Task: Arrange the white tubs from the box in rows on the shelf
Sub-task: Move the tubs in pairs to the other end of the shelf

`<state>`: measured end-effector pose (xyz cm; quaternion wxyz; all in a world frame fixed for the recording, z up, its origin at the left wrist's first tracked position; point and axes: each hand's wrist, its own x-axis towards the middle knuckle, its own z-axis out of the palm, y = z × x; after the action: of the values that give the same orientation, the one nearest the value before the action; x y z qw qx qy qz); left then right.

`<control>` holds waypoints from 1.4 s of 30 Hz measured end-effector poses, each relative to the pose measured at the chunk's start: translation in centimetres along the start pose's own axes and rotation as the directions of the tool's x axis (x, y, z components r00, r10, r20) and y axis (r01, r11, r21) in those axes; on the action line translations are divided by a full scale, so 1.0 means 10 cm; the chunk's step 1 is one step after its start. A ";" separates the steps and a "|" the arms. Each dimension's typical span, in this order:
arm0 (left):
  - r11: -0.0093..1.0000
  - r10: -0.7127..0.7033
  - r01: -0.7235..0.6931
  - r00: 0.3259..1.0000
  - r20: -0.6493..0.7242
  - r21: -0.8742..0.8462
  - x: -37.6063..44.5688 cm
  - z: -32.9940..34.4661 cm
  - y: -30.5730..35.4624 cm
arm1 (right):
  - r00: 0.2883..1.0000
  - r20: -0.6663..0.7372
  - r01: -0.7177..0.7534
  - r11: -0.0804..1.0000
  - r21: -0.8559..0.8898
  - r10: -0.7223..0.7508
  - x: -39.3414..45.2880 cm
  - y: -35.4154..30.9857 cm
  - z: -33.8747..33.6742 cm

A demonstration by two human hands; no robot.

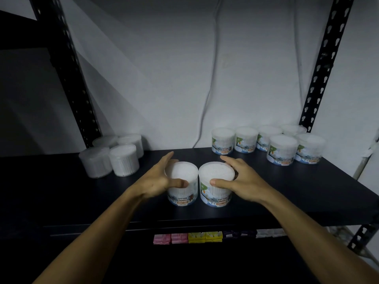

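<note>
Two white cotton-bud tubs stand side by side, touching, near the front middle of the black shelf (pixel 307 191). My left hand (pixel 162 179) wraps the left tub (pixel 182 187), thumb across its front and fingers behind it. My right hand (pixel 240 179) grips the right tub (pixel 216 187) the same way. Several more labelled tubs (pixel 268 143) stand in rows at the back right of the shelf. The box is out of sight.
Several plain white tubs (pixel 113 156) cluster at the back left. Black slotted uprights (pixel 67 68) frame the shelf against a white wall with hanging cables. Pink, yellow and dark small packs (pixel 196 237) sit on the lower shelf.
</note>
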<state>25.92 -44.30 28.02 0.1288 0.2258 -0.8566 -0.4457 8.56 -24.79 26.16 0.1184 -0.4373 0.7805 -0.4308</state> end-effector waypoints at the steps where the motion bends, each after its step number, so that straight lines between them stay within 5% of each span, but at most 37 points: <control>1: 1.000 0.001 -0.001 1.000 0.012 0.001 0.00 -0.01 0.00 | 1.000 0.002 0.001 1.000 0.002 -0.001 0.00 0.00 0.00; 26: 0.989 0.081 -0.058 0.983 0.168 -0.134 0.05 -0.07 -0.08 | 0.999 0.053 -0.012 0.999 0.050 0.009 0.05 0.05 -0.02; 30: 0.972 0.131 -0.115 0.989 0.066 -0.206 -0.06 -0.11 -0.15 | 0.998 -0.018 0.064 0.998 -0.006 -0.064 -0.07 0.03 -0.02; 34: 0.959 0.269 -0.252 0.954 -0.135 0.131 -0.21 -0.11 -0.23 | 0.949 -0.126 0.265 0.946 -0.185 -0.290 -0.24 0.07 0.03; 37: 0.859 0.368 -0.296 0.924 -0.102 0.418 -0.28 -0.02 -0.29 | 0.920 -0.048 0.344 0.860 -0.378 -0.389 -0.29 0.08 0.09; 42: 0.799 0.470 -0.398 0.881 -0.056 0.451 -0.24 0.11 -0.44 | 0.913 0.008 0.358 0.790 -0.497 -0.409 -0.27 0.14 0.20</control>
<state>28.78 -44.56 23.73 0.2455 0.0817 -0.9480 -0.1854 10.47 -23.50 23.36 -0.1248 -0.5800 0.7632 -0.2560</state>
